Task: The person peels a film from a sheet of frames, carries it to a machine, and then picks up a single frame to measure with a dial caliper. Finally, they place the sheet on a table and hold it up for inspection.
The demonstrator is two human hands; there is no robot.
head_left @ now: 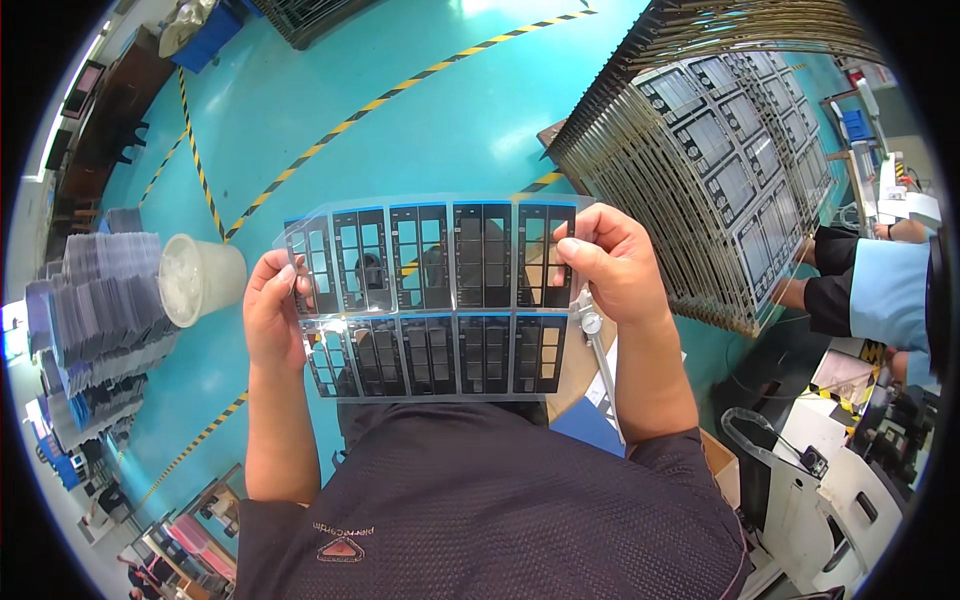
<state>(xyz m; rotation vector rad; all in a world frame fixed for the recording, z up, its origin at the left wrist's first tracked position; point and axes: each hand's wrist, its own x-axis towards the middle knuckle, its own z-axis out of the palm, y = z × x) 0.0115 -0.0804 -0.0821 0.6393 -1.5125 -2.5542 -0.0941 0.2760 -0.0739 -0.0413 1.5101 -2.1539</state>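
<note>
Between my two hands, in front of my chest, a clear plastic sheet point(482, 260) is stretched out. It bears two rows of black printed panels with see-through windows and blue top edges. My left hand point(274, 305) pinches the sheet's left edge, thumb in front and fingers partly seen through the film. At the upper right edge, my right hand point(614, 262) grips it the same way, with the thumb on the front face. A dial caliper point(597, 345) shows just below my right hand, beside my forearm; its upper end is close to the sheet's edge.
A tall metal drying rack point(640, 200) holding printed sheets stands at the right, where another person's hands point(792, 290) touch it. A whitish bucket point(205, 280) and tall stacks of sheets point(105, 310) are at the left. Beneath my right arm lies a blue flat item point(588, 428).
</note>
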